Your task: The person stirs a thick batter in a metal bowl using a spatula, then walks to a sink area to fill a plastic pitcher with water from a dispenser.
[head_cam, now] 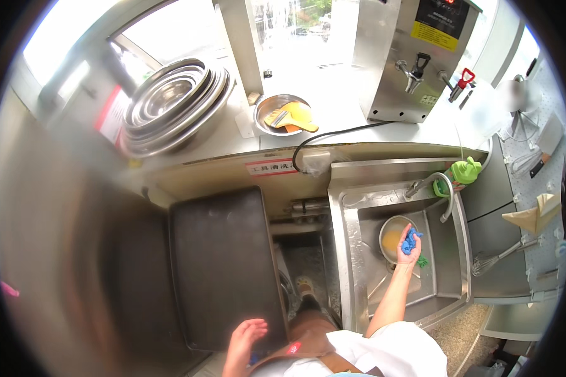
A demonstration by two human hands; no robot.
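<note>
My right hand point(409, 247) reaches into the stainless steel sink point(445, 282), palm up, with its fingers curled round a crumpled blue cloth or scrubber point(410, 240). It is above the right side of a round metal bowl point(387, 226), where a yellowish patch shows inside. A small green stringy piece point(422, 261) lies beside my wrist on the sink floor. My left hand point(248, 332) is low in front of my body, holding nothing that I can see, its fingers loosely extended. Beyond it stands a large dark tray or panel point(226, 268).
A curved faucet point(448, 198) and a green bottle point(462, 174) stand at the sink's back right corner. Nested steel bowls point(165, 99), a basin holding a yellow brush point(283, 118) and a water dispenser point(405, 66) occupy the ledge. Whisks and a cleaver point(549, 134) hang at right.
</note>
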